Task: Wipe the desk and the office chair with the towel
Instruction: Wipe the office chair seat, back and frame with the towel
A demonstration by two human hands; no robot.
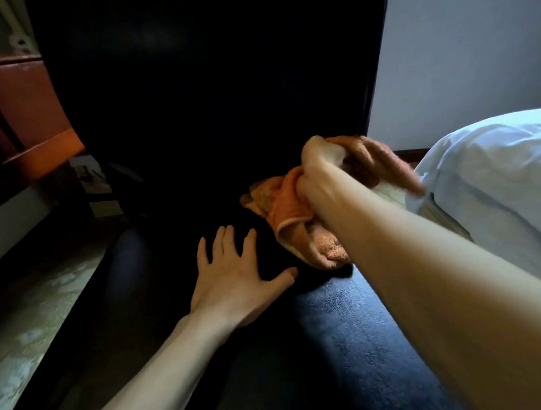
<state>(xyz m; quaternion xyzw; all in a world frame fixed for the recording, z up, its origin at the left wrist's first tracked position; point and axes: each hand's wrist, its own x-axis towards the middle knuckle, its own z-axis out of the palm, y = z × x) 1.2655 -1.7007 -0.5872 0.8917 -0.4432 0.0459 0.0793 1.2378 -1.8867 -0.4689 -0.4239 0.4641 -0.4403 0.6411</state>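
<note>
The left hand lies flat on the dark office chair seat, fingers spread, holding nothing. Right of it, the right hand clenches the bunched towel at the seat's rear. Chair wiping seems underway; the rest of the job cannot be judged.
</note>
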